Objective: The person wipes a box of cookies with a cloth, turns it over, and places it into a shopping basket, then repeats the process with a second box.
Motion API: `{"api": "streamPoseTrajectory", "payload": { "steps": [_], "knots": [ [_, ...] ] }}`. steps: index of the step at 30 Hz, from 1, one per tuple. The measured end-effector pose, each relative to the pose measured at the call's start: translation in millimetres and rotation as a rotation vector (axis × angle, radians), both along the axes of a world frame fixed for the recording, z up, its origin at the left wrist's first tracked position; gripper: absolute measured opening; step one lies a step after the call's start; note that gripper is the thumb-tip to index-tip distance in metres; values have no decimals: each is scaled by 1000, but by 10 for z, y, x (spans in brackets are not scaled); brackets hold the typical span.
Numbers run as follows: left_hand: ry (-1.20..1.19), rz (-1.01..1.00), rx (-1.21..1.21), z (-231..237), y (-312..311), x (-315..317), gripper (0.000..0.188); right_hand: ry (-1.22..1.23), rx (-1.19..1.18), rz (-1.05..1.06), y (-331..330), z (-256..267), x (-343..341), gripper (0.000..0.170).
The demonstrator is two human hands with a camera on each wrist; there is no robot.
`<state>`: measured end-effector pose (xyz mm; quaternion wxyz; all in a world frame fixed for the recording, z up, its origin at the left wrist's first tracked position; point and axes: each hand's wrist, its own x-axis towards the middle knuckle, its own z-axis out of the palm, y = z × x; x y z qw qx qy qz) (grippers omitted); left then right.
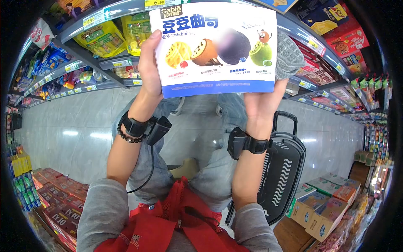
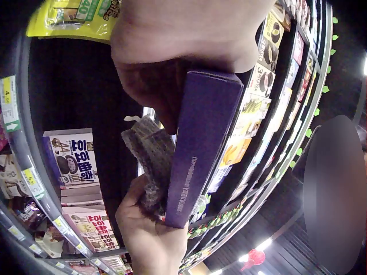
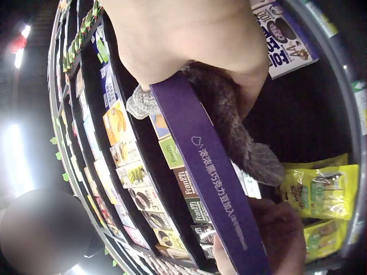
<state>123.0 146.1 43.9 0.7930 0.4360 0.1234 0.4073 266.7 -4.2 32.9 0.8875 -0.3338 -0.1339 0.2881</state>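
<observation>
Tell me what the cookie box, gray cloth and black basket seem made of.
Box: likely smooth printed cardboard, given its flat panels and crisp edges. Cloth: fuzzy fabric, from its napped, folded surface; fibre unclear. Basket: probably matte moulded plastic, judging by its wavy slots.

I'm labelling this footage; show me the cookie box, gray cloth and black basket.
Cookie box (image 1: 215, 49), head view: printed front.
Gray cloth (image 1: 290, 54), head view: middle of its visible part.
Black basket (image 1: 282, 182), head view: slotted surface.

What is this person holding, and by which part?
A cookie box: the left hand grips its left edge, the right hand its lower right corner, along with a gray cloth.
</observation>
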Motion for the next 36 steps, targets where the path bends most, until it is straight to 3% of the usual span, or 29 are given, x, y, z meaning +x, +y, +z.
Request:
{"api": "streamPoseTrajectory", "payload": {
  "steps": [36],
  "knots": [
    [47, 8, 8, 6, -33, 7, 53, 15, 56, 25, -12, -6, 4, 57]
  ]
}}
